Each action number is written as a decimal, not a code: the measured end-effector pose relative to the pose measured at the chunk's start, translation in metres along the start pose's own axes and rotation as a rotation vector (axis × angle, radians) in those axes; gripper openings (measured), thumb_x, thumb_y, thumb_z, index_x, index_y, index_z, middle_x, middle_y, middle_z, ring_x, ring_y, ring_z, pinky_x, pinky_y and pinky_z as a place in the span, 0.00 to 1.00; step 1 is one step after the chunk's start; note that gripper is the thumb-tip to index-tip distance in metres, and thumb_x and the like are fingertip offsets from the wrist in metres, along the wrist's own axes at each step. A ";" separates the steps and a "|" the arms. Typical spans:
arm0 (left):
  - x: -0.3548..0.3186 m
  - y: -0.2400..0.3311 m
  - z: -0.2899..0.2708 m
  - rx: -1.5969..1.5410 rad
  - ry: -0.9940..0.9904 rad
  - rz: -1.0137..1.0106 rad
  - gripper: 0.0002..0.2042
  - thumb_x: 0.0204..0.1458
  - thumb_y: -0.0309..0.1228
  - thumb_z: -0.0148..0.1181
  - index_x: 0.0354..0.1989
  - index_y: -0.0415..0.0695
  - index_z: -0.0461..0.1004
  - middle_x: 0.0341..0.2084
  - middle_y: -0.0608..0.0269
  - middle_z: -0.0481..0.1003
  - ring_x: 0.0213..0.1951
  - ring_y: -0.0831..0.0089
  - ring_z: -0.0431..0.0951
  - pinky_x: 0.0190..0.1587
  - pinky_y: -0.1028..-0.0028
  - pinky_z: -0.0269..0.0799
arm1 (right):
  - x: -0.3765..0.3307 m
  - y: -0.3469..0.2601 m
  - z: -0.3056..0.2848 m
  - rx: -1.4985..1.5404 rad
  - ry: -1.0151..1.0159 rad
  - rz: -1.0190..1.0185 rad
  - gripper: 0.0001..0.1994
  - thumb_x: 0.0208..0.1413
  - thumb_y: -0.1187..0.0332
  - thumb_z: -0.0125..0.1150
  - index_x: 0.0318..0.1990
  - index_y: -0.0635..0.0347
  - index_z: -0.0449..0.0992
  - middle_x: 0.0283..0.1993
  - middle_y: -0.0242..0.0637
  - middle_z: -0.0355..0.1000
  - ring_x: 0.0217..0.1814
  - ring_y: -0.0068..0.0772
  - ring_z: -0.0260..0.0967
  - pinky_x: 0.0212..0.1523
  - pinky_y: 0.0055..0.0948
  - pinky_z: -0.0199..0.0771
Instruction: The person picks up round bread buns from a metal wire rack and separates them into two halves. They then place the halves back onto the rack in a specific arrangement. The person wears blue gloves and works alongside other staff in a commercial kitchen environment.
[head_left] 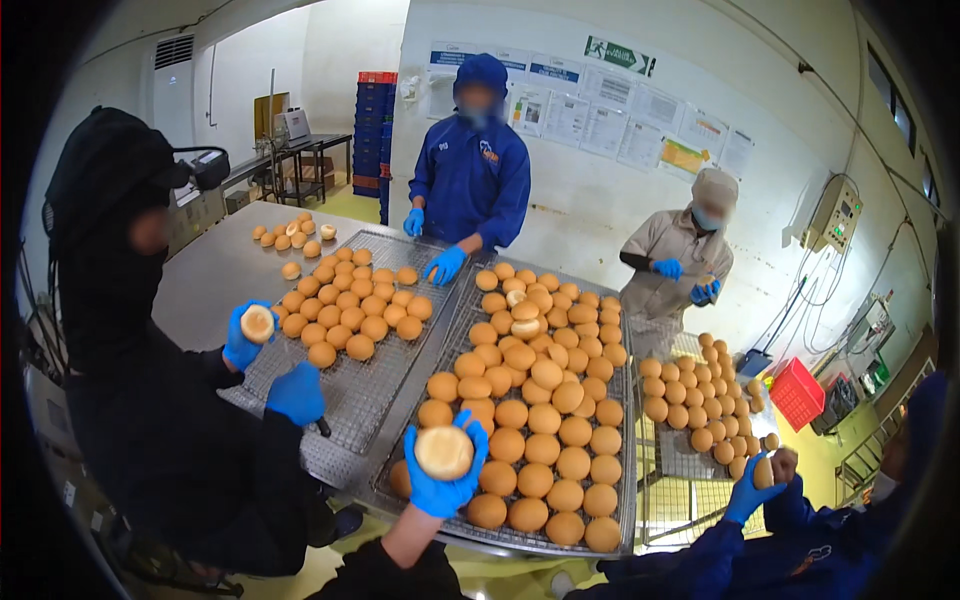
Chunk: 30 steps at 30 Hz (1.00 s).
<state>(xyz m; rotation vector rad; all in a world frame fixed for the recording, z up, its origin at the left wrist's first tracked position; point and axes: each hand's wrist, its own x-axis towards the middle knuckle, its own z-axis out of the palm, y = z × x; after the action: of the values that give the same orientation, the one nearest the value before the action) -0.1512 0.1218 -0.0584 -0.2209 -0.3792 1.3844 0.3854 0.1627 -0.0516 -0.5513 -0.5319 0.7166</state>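
The left hand (445, 478) wears a bright blue glove; the bun (444, 452) it grips is pale tan (its flat underside lighter than the golden-brown buns (545, 420) around it); the wire rack (452, 340) is silvery grey, criss-crossed; the table (215, 265) dull steel grey; a basket (797, 392) is red.

1. Table (215, 275): bare sheet metal, brushed grey, dull sheen.
2. Cooling racks (375, 395): fine wire mesh, bright metal.
3. Buns (545, 420): baked crust, smooth, golden, faintly satin.
4. Bun (444, 452) in the left hand (445, 470): underside pale, matt, floury-looking.
5. Left-hand glove: thin blue rubbery film, smooth, slight gloss, wrinkled at the fingers.
6. Basket (797, 392): red plastic lattice.
7. Crates (371, 135): blue moulded plastic.
8. Wall notices (605, 115): paper sheets, some glossy as if laminated.
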 end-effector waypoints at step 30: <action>-0.120 -0.094 -0.030 0.304 0.082 0.439 0.35 0.44 0.58 0.44 0.56 0.45 0.56 0.49 0.52 0.64 0.51 0.62 0.64 0.57 0.60 0.55 | -0.384 0.061 0.123 -0.751 -1.239 -0.178 0.13 0.37 0.71 0.65 0.35 0.56 0.73 0.26 0.33 0.66 0.23 0.31 0.66 0.22 0.25 0.66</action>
<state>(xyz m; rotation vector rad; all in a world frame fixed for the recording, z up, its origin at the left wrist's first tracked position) -0.0707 -0.0105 -0.0674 -0.1114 -0.0458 1.8371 0.0364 -0.0434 -0.0994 -0.6927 -2.0320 0.6121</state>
